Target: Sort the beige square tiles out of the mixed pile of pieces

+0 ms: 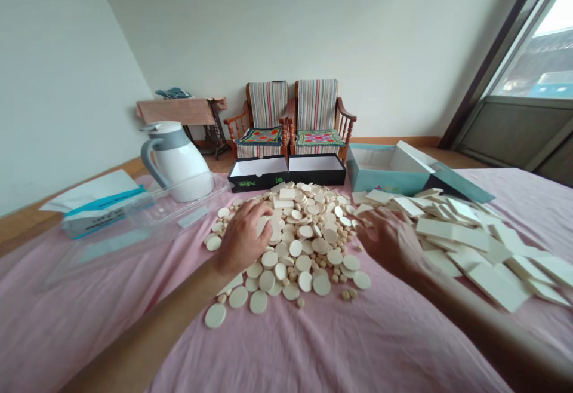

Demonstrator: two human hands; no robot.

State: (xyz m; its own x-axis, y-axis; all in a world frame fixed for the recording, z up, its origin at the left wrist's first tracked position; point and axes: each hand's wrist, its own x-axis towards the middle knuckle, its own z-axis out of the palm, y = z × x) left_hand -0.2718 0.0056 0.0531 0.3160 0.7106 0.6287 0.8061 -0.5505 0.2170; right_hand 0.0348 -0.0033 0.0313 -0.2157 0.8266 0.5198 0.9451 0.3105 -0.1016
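Head view | left hand (pixel 245 233): thumb and forefinger apart, hold unclear, over heaped pale round wood-like discs (pixel 295 248), mid pink cloth sheet (pixel 290 351) | right hand (pixel 388 235): grip cannot be told, between discs and pale rectangular flat slabs (pixel 496 282) | black open-topped cardboard boxes (pixel 319 178) behind discs

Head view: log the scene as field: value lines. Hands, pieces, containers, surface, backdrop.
left_hand: left hand over pale discs, grip unclear
right_hand: right hand between discs and pale slabs, grip unclear
small_pieces: rounded bits among discs
containers: left black box, right black box, teal box
left_side: white jug
surface: pink cloth
backdrop: left chair, right chair
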